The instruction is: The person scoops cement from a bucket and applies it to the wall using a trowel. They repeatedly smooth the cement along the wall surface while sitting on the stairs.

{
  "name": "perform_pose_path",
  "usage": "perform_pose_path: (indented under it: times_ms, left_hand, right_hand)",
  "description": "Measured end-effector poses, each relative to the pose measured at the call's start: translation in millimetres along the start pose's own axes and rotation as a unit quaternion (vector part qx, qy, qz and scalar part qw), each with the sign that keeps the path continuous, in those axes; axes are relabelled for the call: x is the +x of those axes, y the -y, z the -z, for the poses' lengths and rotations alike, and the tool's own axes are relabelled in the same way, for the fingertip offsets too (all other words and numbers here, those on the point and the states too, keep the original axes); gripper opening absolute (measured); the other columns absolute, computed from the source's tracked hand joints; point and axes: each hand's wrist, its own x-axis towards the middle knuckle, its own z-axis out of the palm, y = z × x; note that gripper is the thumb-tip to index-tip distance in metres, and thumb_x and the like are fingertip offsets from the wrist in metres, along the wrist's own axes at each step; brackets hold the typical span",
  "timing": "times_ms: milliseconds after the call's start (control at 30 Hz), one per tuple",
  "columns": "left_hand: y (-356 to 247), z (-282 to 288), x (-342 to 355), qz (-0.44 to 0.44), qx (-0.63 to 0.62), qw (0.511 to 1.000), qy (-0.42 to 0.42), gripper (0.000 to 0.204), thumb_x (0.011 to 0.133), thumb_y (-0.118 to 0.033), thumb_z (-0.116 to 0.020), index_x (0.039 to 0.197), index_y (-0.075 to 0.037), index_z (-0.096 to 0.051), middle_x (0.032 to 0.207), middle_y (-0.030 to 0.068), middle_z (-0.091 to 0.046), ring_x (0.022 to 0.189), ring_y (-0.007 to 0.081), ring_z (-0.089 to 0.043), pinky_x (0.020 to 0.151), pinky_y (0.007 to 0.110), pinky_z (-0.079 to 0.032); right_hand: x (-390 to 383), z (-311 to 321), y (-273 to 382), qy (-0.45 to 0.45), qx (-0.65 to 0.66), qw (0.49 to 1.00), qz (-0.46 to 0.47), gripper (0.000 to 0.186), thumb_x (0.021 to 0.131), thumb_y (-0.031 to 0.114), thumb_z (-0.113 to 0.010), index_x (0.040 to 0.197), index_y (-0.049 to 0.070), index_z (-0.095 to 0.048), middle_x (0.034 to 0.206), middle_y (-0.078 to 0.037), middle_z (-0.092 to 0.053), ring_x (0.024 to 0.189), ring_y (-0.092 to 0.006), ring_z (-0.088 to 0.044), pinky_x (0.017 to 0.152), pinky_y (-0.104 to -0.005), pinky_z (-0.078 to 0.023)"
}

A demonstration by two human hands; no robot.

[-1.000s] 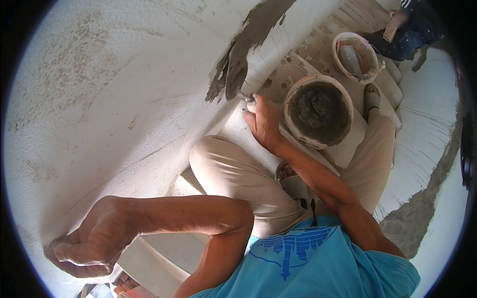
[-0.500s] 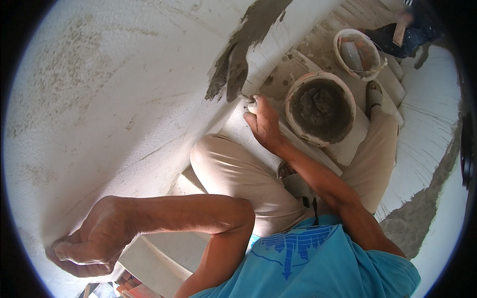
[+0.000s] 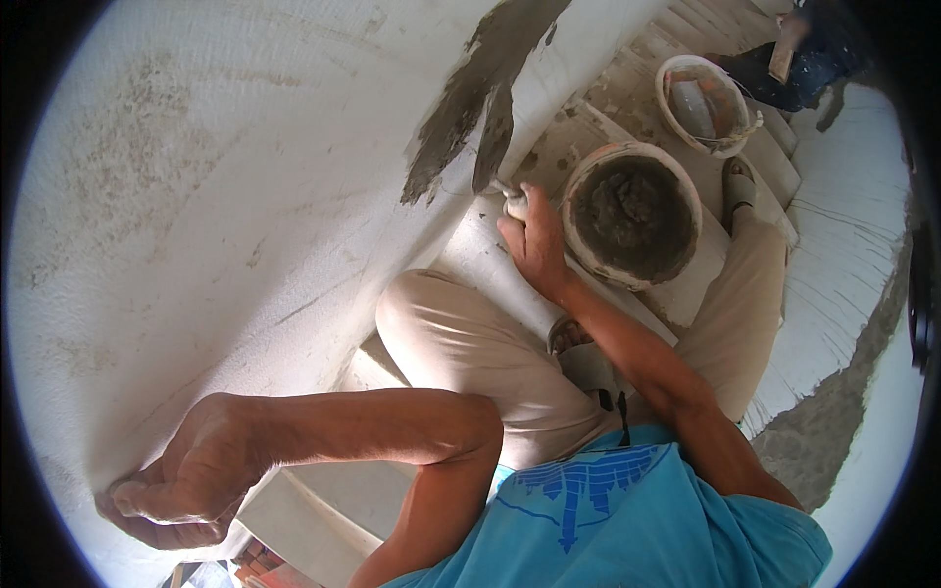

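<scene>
My right hand [image 3: 537,245] is closed around the handle [image 3: 516,201] of a trowel, whose blade [image 3: 493,147] lies on a long patch of wet grey mortar [image 3: 456,93] on the white wall [image 3: 225,225]. Beside that hand, on the right, stands a round bucket [image 3: 578,216] with dark grey mortar [image 3: 629,208] inside. My left hand [image 3: 181,475] is at the lower left against the wall, its fingers curled, with nothing visible in them; the forearm runs level in front of my bent knee.
Pale steps [image 3: 755,176] carry my feet and a second bucket [image 3: 676,127] with reddish and grey pieces inside. At the top right, another person [image 3: 814,54] in dark clothing holds a small board [image 3: 784,54]. A grey-streaked white ledge [image 3: 833,225] runs along the right side.
My right hand and trowel have shifted slightly right across the mortar patch. The other person's hand and board have moved a little. My left hand has barely moved.
</scene>
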Motion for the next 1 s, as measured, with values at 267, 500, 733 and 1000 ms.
perform_pose_path:
  times_ms: [267, 500, 733, 1000]
  left_hand:
    - [-3.4, -3.7, -1.1, 0.003, -0.005, 1.0, 0.001, 0.025, 0.08, -0.017, -0.057, 0.092, 0.004, -0.064, 0.102, 0.0158, -0.062, 0.103, 0.0259, -0.061, 0.093, 0.044, -0.052]
    - [-2.5, -2.4, -1.4, 0.003, -0.005, 1.0, 0.004, 0.025, 0.079, -0.017, -0.058, 0.091, 0.004, -0.064, 0.102, 0.0156, -0.062, 0.104, 0.0259, -0.061, 0.093, 0.044, -0.052]
    - [-3.8, -2.9, -0.8, 0.005, -0.005, 1.0, 0.004, 0.024, 0.079, -0.017, -0.058, 0.091, 0.004, -0.064, 0.102, 0.0155, -0.062, 0.104, 0.026, -0.061, 0.093, 0.044, -0.052]
    - [-5.1, -6.4, -2.1, 0.008, -0.01, 1.0, 0.004, 0.024, 0.078, -0.016, -0.058, 0.09, 0.003, -0.065, 0.102, 0.0154, -0.062, 0.104, 0.026, -0.061, 0.093, 0.045, -0.052]
  right_hand:
    - [12.3, -11.9, -14.0, 0.032, -0.051, 0.998, 0.002, 0.038, 0.08, 0.007, -0.065, 0.112, -0.002, -0.048, 0.095, -0.026, -0.056, 0.089, -0.0462, -0.058, 0.075, -0.0502, -0.047]
    - [-44.7, -7.2, -23.9, 0.156, -0.037, 0.986, -0.038, 0.038, 0.08, 0.006, -0.064, 0.114, -0.001, -0.048, 0.102, -0.023, -0.056, 0.092, -0.043, -0.056, 0.08, -0.047, -0.046]
    - [-6.3, -12.2, -14.2, 0.036, 0.005, 0.998, -0.044, 0.039, 0.081, 0.007, -0.064, 0.115, -0.002, -0.048, 0.104, -0.024, -0.055, 0.094, -0.0435, -0.057, 0.081, -0.0488, -0.046]
    - [-20.6, -21.3, -24.4, 0.14, -0.047, 0.989, 0.002, 0.038, 0.079, 0.004, -0.063, 0.113, -0.002, -0.047, 0.105, -0.023, -0.052, 0.094, -0.0445, -0.054, 0.082, -0.0486, -0.045]
